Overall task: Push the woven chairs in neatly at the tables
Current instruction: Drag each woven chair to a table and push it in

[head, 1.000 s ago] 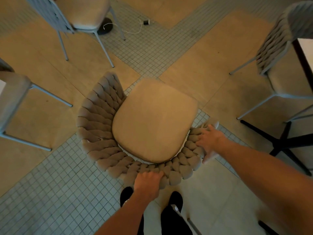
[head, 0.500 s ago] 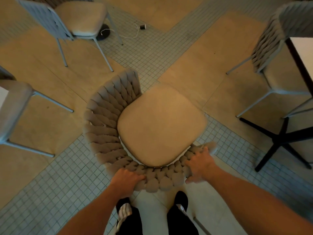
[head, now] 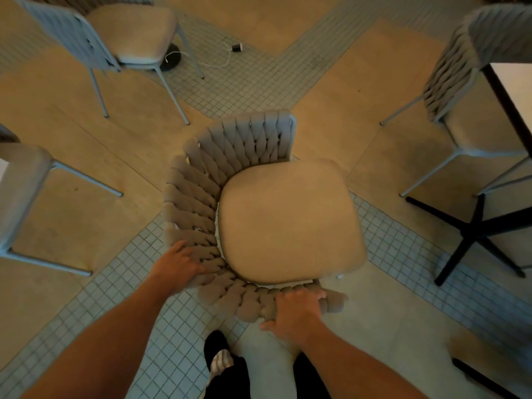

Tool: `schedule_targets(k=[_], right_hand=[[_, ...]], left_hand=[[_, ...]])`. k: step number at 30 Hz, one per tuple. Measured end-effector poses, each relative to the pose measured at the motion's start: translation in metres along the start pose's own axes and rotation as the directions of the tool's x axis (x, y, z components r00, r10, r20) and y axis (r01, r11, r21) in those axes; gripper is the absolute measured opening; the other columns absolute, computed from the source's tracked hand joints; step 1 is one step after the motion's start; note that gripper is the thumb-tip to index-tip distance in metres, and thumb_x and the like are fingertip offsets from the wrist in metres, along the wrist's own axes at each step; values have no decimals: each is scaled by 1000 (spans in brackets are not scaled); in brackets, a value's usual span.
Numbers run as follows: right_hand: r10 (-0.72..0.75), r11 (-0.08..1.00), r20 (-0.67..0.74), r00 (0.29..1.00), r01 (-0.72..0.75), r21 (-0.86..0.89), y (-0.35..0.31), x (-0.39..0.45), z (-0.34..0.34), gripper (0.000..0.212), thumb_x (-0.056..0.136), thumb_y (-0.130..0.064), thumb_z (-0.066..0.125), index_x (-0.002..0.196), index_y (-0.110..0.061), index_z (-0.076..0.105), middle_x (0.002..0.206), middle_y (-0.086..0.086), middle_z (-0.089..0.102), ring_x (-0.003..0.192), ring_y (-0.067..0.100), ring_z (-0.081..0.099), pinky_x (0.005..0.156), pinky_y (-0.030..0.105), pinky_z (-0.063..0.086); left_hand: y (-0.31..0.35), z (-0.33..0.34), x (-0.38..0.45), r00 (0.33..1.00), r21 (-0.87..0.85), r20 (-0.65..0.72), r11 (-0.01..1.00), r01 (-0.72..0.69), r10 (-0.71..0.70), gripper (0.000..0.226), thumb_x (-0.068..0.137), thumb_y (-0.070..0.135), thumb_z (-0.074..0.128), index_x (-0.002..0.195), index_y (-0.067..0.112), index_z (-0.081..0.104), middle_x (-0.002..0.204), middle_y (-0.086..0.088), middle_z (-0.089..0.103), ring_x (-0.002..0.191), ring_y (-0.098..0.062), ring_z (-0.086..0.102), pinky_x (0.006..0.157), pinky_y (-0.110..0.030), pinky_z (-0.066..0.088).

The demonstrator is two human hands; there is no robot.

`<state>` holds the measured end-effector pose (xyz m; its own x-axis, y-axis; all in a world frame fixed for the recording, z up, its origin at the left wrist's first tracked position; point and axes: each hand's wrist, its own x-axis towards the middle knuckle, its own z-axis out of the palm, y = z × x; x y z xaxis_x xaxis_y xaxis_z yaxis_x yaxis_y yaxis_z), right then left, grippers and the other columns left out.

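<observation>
Head view, the only one: woven chair [head: 230, 197] at frame centre, standing on the floor [head: 331, 110] where tan slabs meet small grey tiles, tan seat cushion [head: 290, 223] opening toward the right of the frame, braided backrest wrapping the left and lower sides. Left hand [head: 180, 262] at lower left of the chair, fingers curled over the braided rim, gripping it. Right hand [head: 298, 309] at lower centre, fingers wrapped over the near end of the backrest, thumb under, gripping too. Table [head: 515, 93] at the right edge, pale top with dark rim, black cross-shaped base [head: 475, 234] below, well apart from the held chair. Second woven chair [head: 460, 61] at upper right, seat partly under that table. Two more chairs, one at upper left [head: 132, 33], one at the left edge [head: 20, 180], each on thin metal legs. Loose cable [head: 224, 57] on the tiles near the top. Feet in dark socks [head: 218, 355] at the bottom edge. Step in hand, by judgement: lining the seat up to face the table on the right. Next move likely calls for squaring the chair to the table edge, then a straight push, with care to miss the black base legs. No containers in sight, so nothing to report inside any.
</observation>
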<state>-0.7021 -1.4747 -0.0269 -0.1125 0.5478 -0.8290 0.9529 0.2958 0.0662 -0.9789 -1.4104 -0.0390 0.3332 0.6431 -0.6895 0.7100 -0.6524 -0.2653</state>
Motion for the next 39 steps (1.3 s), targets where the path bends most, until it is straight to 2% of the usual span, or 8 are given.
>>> schedule_targets(k=[5,8,13,20,26,30,34,39], right_hand=[[37,997,15,999,-38,72,-1,-3,5,98,85,-87,37,155,-19,30,158,18,35,143,44,31,110,73,20],[34,989,28,999,-37,143,0,-8,0,103,81,-91,37,157,-23,29,161,14,32,147,41,27,115,70,17],[147,940,-33,989,-129,316,0,-7,-10,109,71,-100,28,153,-28,39,159,9,41,147,36,32,116,60,24],[280,831,-5,960,-240,502,-15,-6,-33,94,80,-91,41,150,-29,38,155,8,43,145,36,34,117,57,26],[333,751,26,943,-282,597,-31,5,-50,92,84,-86,44,154,-27,34,155,9,42,146,38,31,118,58,24],[357,694,45,933,-298,655,-45,9,-67,89,85,-83,47,154,-28,32,156,8,40,145,38,31,118,58,23],[401,613,75,913,-328,719,-60,14,-82,85,88,-78,50,154,-27,31,158,9,36,148,38,26,119,60,20],[470,481,151,869,-396,782,-94,29,-105,88,87,-79,49,156,-28,28,159,8,34,148,37,25,120,61,19]], left_hand=[[-2,-1,-1,998,1,58,999,-37,37,59,95,28,59,149,36,35,135,2,59,134,-25,41,116,-42,20],[-8,1,3,989,-52,88,992,-117,121,71,88,42,65,150,38,30,141,3,53,135,-25,40,114,-44,22],[-26,-17,10,977,-420,68,894,-156,202,73,85,69,53,150,39,35,148,3,48,133,-24,45,108,-42,36],[-56,-50,33,995,-675,20,735,-60,99,62,101,52,48,154,23,36,152,-5,46,135,-24,47,106,-41,44],[-89,-69,57,991,-629,-31,768,-120,130,62,101,48,49,155,20,35,146,-11,51,131,-27,49,104,-40,45],[-113,-74,74,986,-565,-41,810,-156,162,67,98,55,50,154,23,35,154,-10,43,138,-27,44,109,-44,42],[-138,-83,89,964,-412,-62,873,-260,258,71,97,60,49,155,20,34,156,-8,41,141,-27,39,111,-45,40],[-175,-90,109,919,-295,-63,873,-389,389,71,96,61,50,153,21,36,149,-7,49,132,-26,49,104,-42,46]])
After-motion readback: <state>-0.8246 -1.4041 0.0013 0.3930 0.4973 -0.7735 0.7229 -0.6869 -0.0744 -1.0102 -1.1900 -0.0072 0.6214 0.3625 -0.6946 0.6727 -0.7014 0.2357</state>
